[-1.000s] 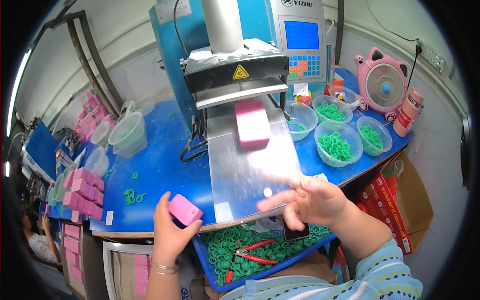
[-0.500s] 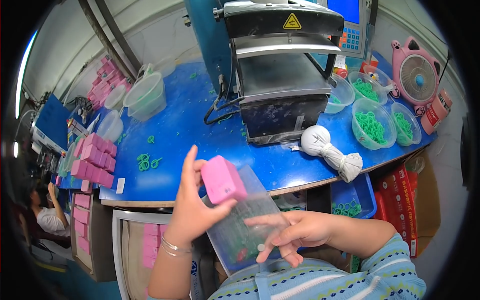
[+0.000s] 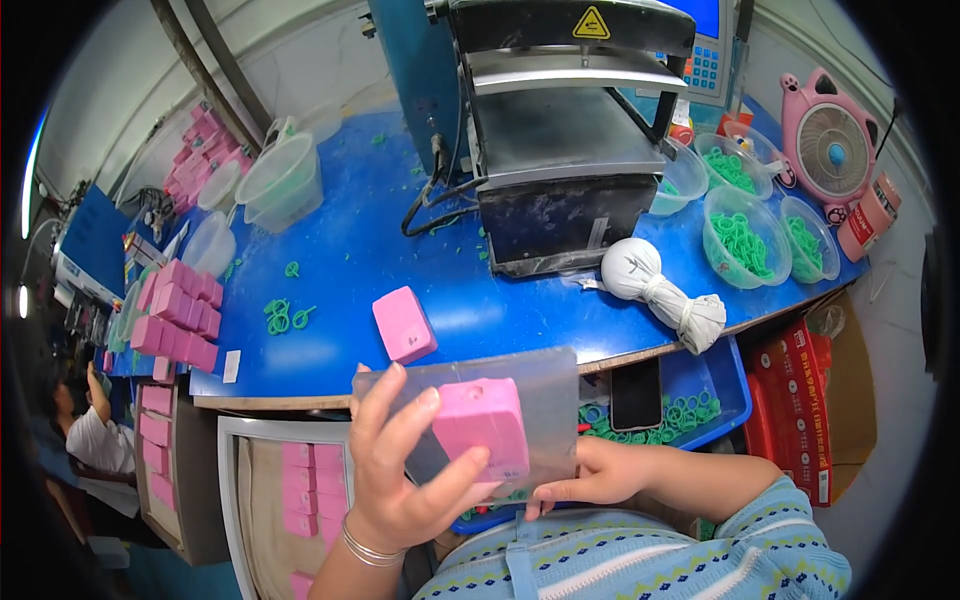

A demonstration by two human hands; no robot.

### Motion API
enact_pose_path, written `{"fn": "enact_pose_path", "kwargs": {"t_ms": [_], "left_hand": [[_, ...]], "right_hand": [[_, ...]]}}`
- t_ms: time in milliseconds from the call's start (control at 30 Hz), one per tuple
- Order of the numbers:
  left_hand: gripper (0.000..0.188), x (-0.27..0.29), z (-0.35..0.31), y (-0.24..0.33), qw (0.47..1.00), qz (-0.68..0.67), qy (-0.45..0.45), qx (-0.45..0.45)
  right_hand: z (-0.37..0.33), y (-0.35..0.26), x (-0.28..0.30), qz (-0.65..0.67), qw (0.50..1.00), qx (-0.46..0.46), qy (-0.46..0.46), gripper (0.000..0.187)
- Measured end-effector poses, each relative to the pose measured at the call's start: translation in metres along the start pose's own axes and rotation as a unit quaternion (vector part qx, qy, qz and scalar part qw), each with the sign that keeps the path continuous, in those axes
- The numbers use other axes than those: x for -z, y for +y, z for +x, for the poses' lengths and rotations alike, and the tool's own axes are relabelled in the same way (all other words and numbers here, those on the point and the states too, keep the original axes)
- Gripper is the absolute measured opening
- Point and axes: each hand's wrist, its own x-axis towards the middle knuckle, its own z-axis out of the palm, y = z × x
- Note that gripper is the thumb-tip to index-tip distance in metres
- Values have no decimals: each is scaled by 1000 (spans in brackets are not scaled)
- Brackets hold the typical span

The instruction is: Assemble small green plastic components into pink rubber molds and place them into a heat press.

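Note:
My left hand (image 3: 400,490) is closed on a pink block (image 3: 482,420), its thumb across the near face. The block has a small hole in its top end and rests against a translucent plastic sheet (image 3: 550,400). With the sheet's right lower edge in its grip, my right hand (image 3: 585,475) has the fingertips partly hidden. A second pink block (image 3: 404,324) sits on the blue table (image 3: 350,250), just beyond the sheet.
A press machine (image 3: 565,170) stands at the back. Tubs of green rings (image 3: 740,240) and a white tied cloth bundle (image 3: 660,290) are to the right. Stacked pink blocks (image 3: 180,310) fill the left. A blue tray (image 3: 735,385) holds a phone (image 3: 636,395). A person (image 3: 100,435) sits far left.
The translucent sheet has risen from my lap, now held in my right hand, which had been loose. A pink block now sits on the table where none stood; my left hand still holds one, lower.

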Motion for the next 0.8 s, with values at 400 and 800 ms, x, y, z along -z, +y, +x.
{"fn": "enact_pose_path", "kwargs": {"t_ms": [400, 800], "left_hand": [[58, -20, -11, 6, 998, -30, -15, 55], [83, -44, 10, -72, 962, 48, -47, 264]], "right_hand": [[-18, 0, -11, 91, 992, -72, 55, 39], [-62, -124, 4, 301, 935, 156, 105, 53]]}}
